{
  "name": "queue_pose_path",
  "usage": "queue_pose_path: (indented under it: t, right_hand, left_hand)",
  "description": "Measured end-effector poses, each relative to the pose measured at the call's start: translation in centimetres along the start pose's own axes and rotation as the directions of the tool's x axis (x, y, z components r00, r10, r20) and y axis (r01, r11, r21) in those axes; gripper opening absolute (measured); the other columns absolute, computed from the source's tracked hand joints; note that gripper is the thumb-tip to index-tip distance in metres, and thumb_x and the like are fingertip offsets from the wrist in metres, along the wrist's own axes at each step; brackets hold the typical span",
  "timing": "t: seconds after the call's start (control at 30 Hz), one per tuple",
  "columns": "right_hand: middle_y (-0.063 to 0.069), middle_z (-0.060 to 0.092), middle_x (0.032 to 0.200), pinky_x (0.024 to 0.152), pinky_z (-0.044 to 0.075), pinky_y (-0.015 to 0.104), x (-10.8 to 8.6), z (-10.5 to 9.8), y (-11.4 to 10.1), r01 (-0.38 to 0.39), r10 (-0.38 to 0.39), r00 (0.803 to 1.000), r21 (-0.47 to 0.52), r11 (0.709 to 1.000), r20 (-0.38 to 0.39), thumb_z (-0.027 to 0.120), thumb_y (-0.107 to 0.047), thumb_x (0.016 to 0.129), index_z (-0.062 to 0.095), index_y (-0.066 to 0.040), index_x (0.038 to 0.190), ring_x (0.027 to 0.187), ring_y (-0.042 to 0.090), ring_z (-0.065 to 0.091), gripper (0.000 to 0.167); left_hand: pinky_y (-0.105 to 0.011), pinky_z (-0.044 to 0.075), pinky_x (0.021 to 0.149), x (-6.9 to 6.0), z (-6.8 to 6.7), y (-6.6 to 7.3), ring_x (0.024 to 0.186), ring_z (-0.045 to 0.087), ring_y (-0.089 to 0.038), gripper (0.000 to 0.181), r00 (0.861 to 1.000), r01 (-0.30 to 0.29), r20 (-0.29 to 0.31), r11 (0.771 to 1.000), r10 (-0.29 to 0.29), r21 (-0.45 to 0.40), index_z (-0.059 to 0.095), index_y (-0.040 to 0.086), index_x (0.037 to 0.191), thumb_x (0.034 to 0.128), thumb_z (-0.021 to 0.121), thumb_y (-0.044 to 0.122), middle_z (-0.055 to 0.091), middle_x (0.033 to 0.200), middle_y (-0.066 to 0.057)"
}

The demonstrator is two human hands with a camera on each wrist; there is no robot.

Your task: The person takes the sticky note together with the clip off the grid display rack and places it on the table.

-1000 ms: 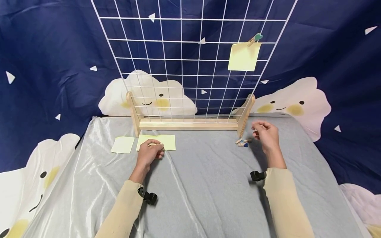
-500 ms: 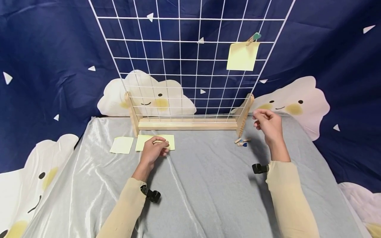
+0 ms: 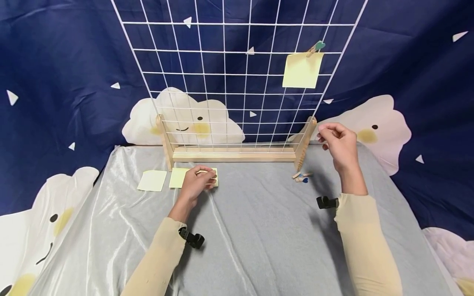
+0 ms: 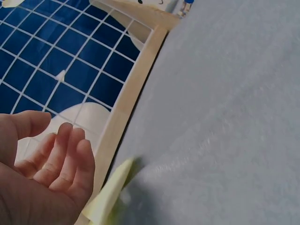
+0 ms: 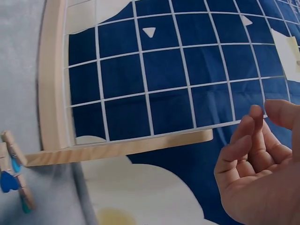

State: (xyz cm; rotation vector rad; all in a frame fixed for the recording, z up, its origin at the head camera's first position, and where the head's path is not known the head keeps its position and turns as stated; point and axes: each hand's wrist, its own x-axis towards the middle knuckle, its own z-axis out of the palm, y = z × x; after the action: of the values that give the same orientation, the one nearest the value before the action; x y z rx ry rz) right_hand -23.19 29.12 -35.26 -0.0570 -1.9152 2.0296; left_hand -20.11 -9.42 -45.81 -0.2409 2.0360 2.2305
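My left hand [image 3: 198, 181] hovers over two yellow sticky notes [image 3: 178, 177] lying side by side, partly hiding them. In the left wrist view its thumb and loosely bent fingers stand apart with nothing between them; a yellow note [image 4: 110, 194] shows beyond the palm, one edge raised. My right hand [image 3: 341, 146] is in the air beside the right foot of the white wire grid [image 3: 237, 74]. The right wrist view shows its fingers loosely bent, the thumb apart, nothing held. Several small clothespins [image 3: 301, 177] lie below it. High on the grid, a clothespin [image 3: 316, 48] holds a yellow note [image 3: 302, 70].
A paler sticky note [image 3: 152, 180] lies at the left of the grey cloth [image 3: 255, 230]. The grid's wooden base [image 3: 234, 156] stands across the back, with upright feet at either end. Behind hangs a dark blue curtain [image 3: 66, 61] printed with clouds.
My right hand has risen up and slightly right, away from the clothespins. My left hand has shifted right over the two notes. The clipped note has stayed in place.
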Motion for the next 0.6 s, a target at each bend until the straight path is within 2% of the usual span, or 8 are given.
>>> queue_pose_path:
  t: [0.1,0.2,0.33,0.47,0.6]
  right_hand:
    - [-0.002,0.068,0.071,0.048,0.045,0.019,0.1,0.1,-0.6,0.025,-0.025,1.000,0.002,1.000,0.004,0.072,-0.005,0.093,0.072,0.001,0.097,0.062,0.011,0.060,0.007]
    - [-0.001,0.068,0.071,0.047,0.046,0.019,0.2,0.3,-1.3,0.045,-0.045,0.999,0.002,0.999,0.004,0.074,-0.007,0.093,0.072,0.001,0.098,0.061,0.010,0.060,0.010]
    - [0.000,0.068,0.071,0.047,0.047,0.018,0.4,0.6,-2.1,0.061,-0.061,0.998,0.027,0.998,0.017,0.075,-0.007,0.092,0.072,0.001,0.099,0.060,0.010,0.060,0.010]
    - [0.003,0.068,0.071,0.045,0.048,0.018,0.6,0.7,-2.9,0.071,-0.073,0.997,0.072,0.995,0.037,0.075,-0.004,0.092,0.071,0.002,0.098,0.056,0.011,0.059,0.009]
    - [0.006,0.067,0.071,0.044,0.049,0.019,0.8,0.8,-3.7,0.076,-0.082,0.995,0.106,0.991,0.050,0.075,-0.003,0.092,0.070,0.003,0.098,0.054,0.012,0.059,0.010]
  left_hand:
    - [-0.042,0.063,0.079,0.1,0.4,0.2,0.086,0.072,-0.029,0.013,1.000,-0.001,0.010,1.000,0.001,-0.006,0.064,0.000,0.103,0.0941,0.071,0.006,0.074,0.097,-0.018]
    - [-0.048,0.062,0.085,0.2,0.7,0.4,0.092,0.071,-0.033,0.013,1.000,0.004,0.020,1.000,-0.004,-0.010,0.064,0.001,0.104,0.0949,0.070,0.006,0.074,0.098,-0.017]
    - [-0.044,0.062,0.083,0.2,0.9,0.9,0.090,0.072,-0.028,0.013,0.999,0.016,0.038,0.999,-0.015,-0.042,0.063,0.000,0.106,0.0961,0.068,0.006,0.074,0.096,-0.013]
    - [-0.037,0.063,0.079,0.3,1.3,1.8,0.087,0.071,-0.023,0.013,0.998,0.015,0.057,0.997,-0.010,-0.080,0.063,-0.002,0.107,0.0967,0.067,0.004,0.073,0.099,-0.015]
    - [-0.035,0.063,0.078,0.4,1.9,2.7,0.088,0.071,-0.025,0.014,0.997,-0.003,0.075,0.996,0.010,-0.090,0.062,-0.002,0.108,0.0960,0.068,0.004,0.073,0.098,-0.014]
